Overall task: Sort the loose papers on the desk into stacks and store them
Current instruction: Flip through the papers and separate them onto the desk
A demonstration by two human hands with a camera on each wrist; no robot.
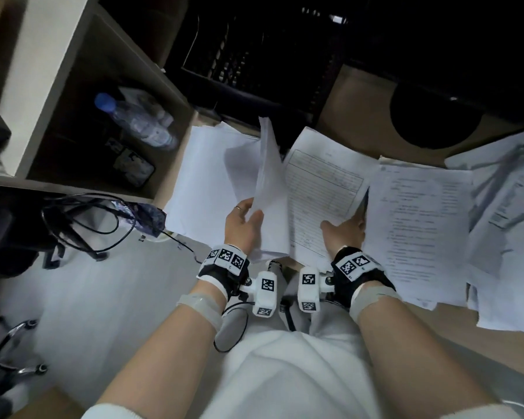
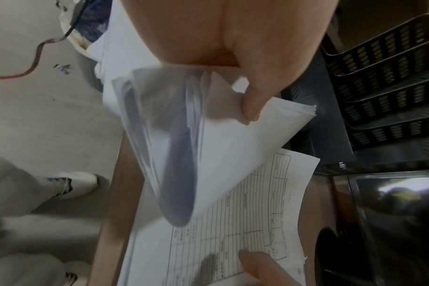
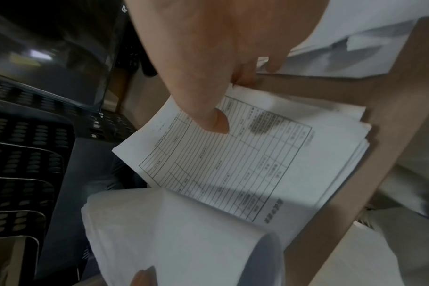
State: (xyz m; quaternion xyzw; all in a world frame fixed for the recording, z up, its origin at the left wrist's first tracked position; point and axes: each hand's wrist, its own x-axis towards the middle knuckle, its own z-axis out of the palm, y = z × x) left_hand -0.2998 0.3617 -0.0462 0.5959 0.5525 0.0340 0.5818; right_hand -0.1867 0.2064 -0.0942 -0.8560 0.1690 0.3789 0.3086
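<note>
Papers (image 1: pixel 270 189) are getting lifted off the desk (image 1: pixel 357 107) by the left hand (image 1: pixel 242 225), fingers clamped on a blank bundle, while the right hand (image 1: pixel 344 229) is pinching the lined form stack (image 1: pixel 321 195).

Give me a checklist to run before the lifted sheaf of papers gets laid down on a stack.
1. Left hand grips the lifted sheaf: ok, thumb pinches it.
2. Sheaf's edges squared: not ok, the sheets fan and curl apart.
3. Right hand holds the table-form stack: ok, thumb on the top sheet.
4. Blank stack on the left free to take sheets: ok.
5. Text-page stack tidy: not ok, it overlaps loose papers further right.
6. Black mesh trays free for storing: cannot tell.
</note>
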